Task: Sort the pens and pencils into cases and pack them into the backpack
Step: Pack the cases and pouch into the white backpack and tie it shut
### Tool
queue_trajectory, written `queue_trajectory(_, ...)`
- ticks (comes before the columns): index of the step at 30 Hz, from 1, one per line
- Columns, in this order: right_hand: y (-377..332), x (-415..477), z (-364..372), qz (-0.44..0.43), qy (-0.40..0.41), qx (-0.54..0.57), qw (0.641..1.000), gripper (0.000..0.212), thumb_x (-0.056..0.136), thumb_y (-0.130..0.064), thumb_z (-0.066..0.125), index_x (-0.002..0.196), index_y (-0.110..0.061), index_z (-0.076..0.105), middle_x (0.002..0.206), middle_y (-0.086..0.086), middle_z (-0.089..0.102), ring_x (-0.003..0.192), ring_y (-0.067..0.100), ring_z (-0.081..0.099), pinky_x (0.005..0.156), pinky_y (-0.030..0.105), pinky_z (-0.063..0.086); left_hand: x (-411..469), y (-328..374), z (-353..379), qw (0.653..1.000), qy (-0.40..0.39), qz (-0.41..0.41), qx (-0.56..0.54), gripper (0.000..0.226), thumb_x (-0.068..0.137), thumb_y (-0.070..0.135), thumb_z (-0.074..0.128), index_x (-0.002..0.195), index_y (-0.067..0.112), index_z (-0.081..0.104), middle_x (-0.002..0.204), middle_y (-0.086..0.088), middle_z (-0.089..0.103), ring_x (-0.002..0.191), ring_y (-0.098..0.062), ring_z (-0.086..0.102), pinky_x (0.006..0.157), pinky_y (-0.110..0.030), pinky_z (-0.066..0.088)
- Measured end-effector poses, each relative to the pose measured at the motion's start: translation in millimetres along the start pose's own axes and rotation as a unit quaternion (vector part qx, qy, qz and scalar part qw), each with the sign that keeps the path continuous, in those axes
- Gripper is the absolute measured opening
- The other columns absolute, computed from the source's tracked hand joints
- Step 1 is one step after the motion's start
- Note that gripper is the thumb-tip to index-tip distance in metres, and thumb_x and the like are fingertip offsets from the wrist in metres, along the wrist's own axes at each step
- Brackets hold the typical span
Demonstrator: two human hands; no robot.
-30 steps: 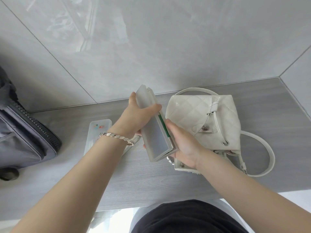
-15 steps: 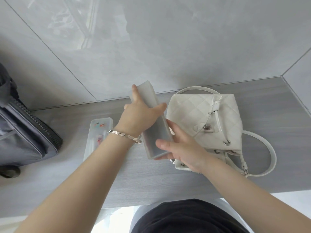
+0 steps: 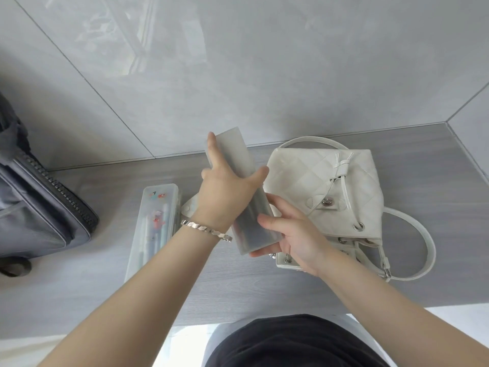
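We saw a long frosted case (image 3: 250, 233) of cloudy grey plastic, lid down, held in the air above the table (image 3: 238, 292). It slanted, with its far end toward the wall (image 3: 264, 75) and its near end over the front left corner of the white backpack (image 3: 322, 186). The left hand (image 3: 225, 197) gripped it round the middle, the thumb hooked over the right edge and the forefinger stretched along the left edge. The right hand (image 3: 296, 234) held the near end, with the fingers curled beneath and the thumb laid on the top face.

The backpack lay flat just to the right, quilted, with a snap flap, a drawstring and a strap looped out on the table. Its mouth faced us, and the right wrist covered part of it. To the left of the hands a clear case (image 3: 156, 221) lay lengthwise on the table, and the left forearm crossed its near end. A bracelet (image 3: 206, 230) circled the left wrist. Well apart at the far left stood a grey zipped bag (image 3: 39, 207).

Inside the clear case we could make out pale pens and small coloured prints on the lid. Through the frosted case only a dim dark band showed, perhaps its contents, but the plastic was too cloudy to tell. We could not see inside the backpack.
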State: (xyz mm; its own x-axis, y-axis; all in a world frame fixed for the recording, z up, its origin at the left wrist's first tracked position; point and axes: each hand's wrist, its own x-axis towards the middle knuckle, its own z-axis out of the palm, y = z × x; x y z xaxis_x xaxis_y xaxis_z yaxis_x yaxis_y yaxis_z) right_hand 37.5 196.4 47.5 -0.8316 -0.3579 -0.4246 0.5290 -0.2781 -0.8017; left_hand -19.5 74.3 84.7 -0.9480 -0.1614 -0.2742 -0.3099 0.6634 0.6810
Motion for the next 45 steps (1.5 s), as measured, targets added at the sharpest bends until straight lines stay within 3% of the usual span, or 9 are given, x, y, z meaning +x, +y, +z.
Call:
queue_trajectory(3, -3.4, 1.5, -4.3, 0.013, 0.037, -0.106, 0.994, 0.033, 0.085, -0.020, 0.060, 0.117, -0.027, 0.055, 0.093, -0.008, 0.068, 0.070, -0.005, 0.064, 0.059, 0.012, 0.049, -2.6, -5.6, 2.2, 0.994, -0.056, 0.007, -0.099, 0.090, 0.079, 0.056, 0.056, 0.141, 0.043, -0.008, 0.125, -0.004, 0.045, 0.092, -0.015, 0.044, 0.080, -0.026, 0.034)
queue_trajectory(7, -11.0, -3.5, -18.0, -0.026, 0.080, -0.147, 0.986, 0.021, 0.083, -0.029, 0.064, 0.103, -0.028, 0.058, 0.094, -0.008, 0.070, 0.071, -0.007, 0.063, 0.050, 0.007, 0.044, -5.0, -19.4, 7.4, 0.980, -0.073, 0.086, -0.162, 0.044, 0.094, 0.044, 0.030, 0.137, 0.048, 0.019, 0.064, 0.019, 0.051, 0.071, -0.001, 0.053, 0.076, -0.026, 0.048)
queue_trajectory(12, -31.4, -27.0, -49.9, -0.101, 0.100, -0.144, 0.979, 0.023, 0.081, -0.008, 0.065, 0.098, -0.024, 0.059, 0.091, -0.007, 0.073, 0.084, 0.010, 0.069, 0.066, 0.020, 0.054, -1.2, -55.1, 17.2, 0.964, -0.075, 0.253, 0.033, 0.071, 0.088, 0.014, 0.053, 0.146, 0.023, 0.013, 0.146, 0.000, 0.035, 0.136, -0.015, 0.031, 0.104, -0.020, 0.027)
queue_trajectory(15, -38.7, -34.9, -61.9, -0.127, 0.134, -0.122, 0.975, 0.027, 0.082, 0.000, 0.062, 0.100, -0.019, 0.058, 0.083, -0.010, 0.073, 0.077, 0.007, 0.069, 0.063, 0.018, 0.054, -11.4, -58.7, 42.4, 0.868, -0.167, 0.419, 0.207, 0.085, 0.073, 0.035, 0.065, 0.143, 0.031, 0.017, 0.153, 0.006, 0.007, 0.144, -0.017, 0.000, 0.115, -0.036, 0.010)
queue_trajectory(21, -35.2, -42.5, -61.9, -0.172, 0.126, -0.160, 0.964, 0.030, 0.079, -0.001, 0.067, 0.098, -0.024, 0.059, 0.091, -0.005, 0.071, 0.085, 0.011, 0.066, 0.077, 0.028, 0.053, -0.6, -14.4, 59.3, 0.858, -0.045, 0.474, 0.193, 0.042, 0.053, 0.007, 0.074, 0.095, 0.009, 0.072, 0.097, -0.012, 0.072, 0.091, -0.031, 0.069, 0.078, -0.052, 0.054)
queue_trajectory(29, -70.8, -54.6, -52.2, -0.345, 0.141, -0.436, 0.819, 0.037, 0.075, -0.024, 0.066, 0.095, -0.050, 0.049, 0.101, -0.046, 0.053, 0.093, -0.021, 0.049, 0.072, -0.004, 0.037, 24.9, 29.2, 18.8, 0.961, -0.067, 0.268, 0.009, 0.008, 0.079, 0.006, 0.061, 0.082, 0.010, 0.067, 0.070, 0.006, 0.059, 0.065, -0.006, 0.051, 0.054, -0.004, 0.037)
queue_trajectory(36, -75.8, -56.8, -48.0, -0.440, 0.043, -0.672, 0.594, 0.037, 0.060, 0.008, 0.059, 0.092, -0.007, 0.071, 0.101, 0.006, 0.071, 0.095, 0.017, 0.068, 0.081, 0.028, 0.054, 22.0, 44.6, -20.5, 0.975, -0.063, 0.210, 0.035, 0.021, 0.079, 0.024, 0.067, 0.064, 0.009, 0.065, 0.040, 0.008, 0.044, 0.042, -0.005, 0.040, 0.040, -0.015, 0.031)
queue_trajectory(40, -56.8, -58.8, -54.9, -0.406, -0.046, -0.672, 0.618, 0.031, 0.066, -0.001, 0.056, 0.096, -0.009, 0.061, 0.100, 0.009, 0.072, 0.091, 0.017, 0.069, 0.081, 0.024, 0.053, 13.6, 33.0, -24.2, 0.982, -0.075, 0.171, 0.029, 0.031, 0.078, 0.029, 0.067, 0.051, 0.016, 0.056, 0.036, 0.009, 0.041, 0.039, -0.008, 0.039, 0.039, -0.014, 0.030)
queue_trajectory(45, -36.9, -43.5, -70.9, -0.214, 0.108, -0.689, 0.684, 0.024, 0.086, -0.020, 0.052, 0.109, -0.012, 0.050, 0.102, 0.007, 0.068, 0.091, 0.027, 0.063, 0.069, 0.028, 0.040, 9.9, 11.7, -22.2, 0.978, -0.136, 0.135, 0.082, 0.022, 0.079, 0.026, 0.065, 0.060, 0.017, 0.060, 0.050, 0.004, 0.052, 0.044, -0.011, 0.048, 0.041, -0.013, 0.035)
